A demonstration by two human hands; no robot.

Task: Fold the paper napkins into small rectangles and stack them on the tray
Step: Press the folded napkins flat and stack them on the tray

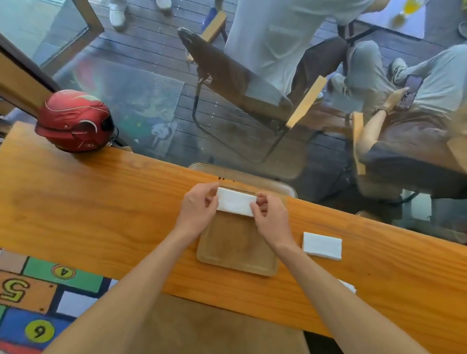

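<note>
One long wooden worktop [86,196] runs along a window, carrying a red helmet [75,120] at its far end. Nearer sits a wooden tray [233,248]. Above its far edge, the left hand [198,207] and right hand [270,219] pinch a folded white napkin [236,202] by its ends. Another folded napkin [322,246] lies just right of the tray.

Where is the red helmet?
In the head view, the red helmet sits at the far left end of the wooden counter, against the window, well away from the tray.
</note>
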